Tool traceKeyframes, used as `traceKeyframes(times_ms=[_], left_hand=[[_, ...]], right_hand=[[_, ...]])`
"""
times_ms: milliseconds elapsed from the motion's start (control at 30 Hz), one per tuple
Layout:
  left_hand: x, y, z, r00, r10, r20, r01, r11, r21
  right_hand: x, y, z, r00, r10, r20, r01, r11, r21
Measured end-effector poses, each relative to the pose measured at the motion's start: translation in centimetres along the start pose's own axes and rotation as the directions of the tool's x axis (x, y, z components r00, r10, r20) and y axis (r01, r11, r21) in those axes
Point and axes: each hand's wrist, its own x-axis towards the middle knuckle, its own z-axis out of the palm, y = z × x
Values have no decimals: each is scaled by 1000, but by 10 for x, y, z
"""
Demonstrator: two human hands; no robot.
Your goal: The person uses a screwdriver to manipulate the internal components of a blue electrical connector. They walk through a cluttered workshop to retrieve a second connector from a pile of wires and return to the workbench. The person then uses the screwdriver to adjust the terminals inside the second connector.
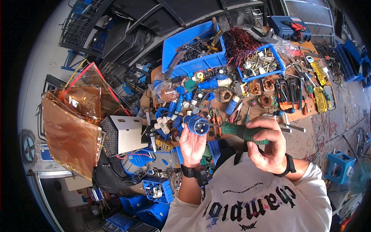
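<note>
My left hand [193,149] is closed round a blue round industrial plug [202,127], its open end with the pins turned toward the right. My right hand [269,144] grips a screwdriver [240,132] by its dark green handle, fingers wrapped about the rear. The thin shaft points left and its end lies at the plug's open end; whether the tip touches a screw inside I cannot tell. Just left of the plug lie white pipe-like fittings [162,125] and several blue connectors [176,107]. Below the shaft are orange-handled pliers [217,123].
A large blue crate [167,58] of tools stands at the back, beside a smaller blue bin [282,73] of metal parts. Hex keys [288,92] and a drill [296,30] on a blue case are at right. A white box [129,133] and brown sheeting [73,133] fill the left.
</note>
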Motion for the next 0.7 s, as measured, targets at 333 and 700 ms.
traceKeyframes(times_ms=[333, 700], left_hand=[[0, 3, -5, 1000, -9, -12, 9, 1000, -15], [-2, 6, -5, 1000, 3, -16, -3, 1000, 19]], right_hand=[[2, -4, 0, 999, -16, 39, 17, 999, -29], [7, -14, -1, 984, 139, 113, -127, 986, -107]])
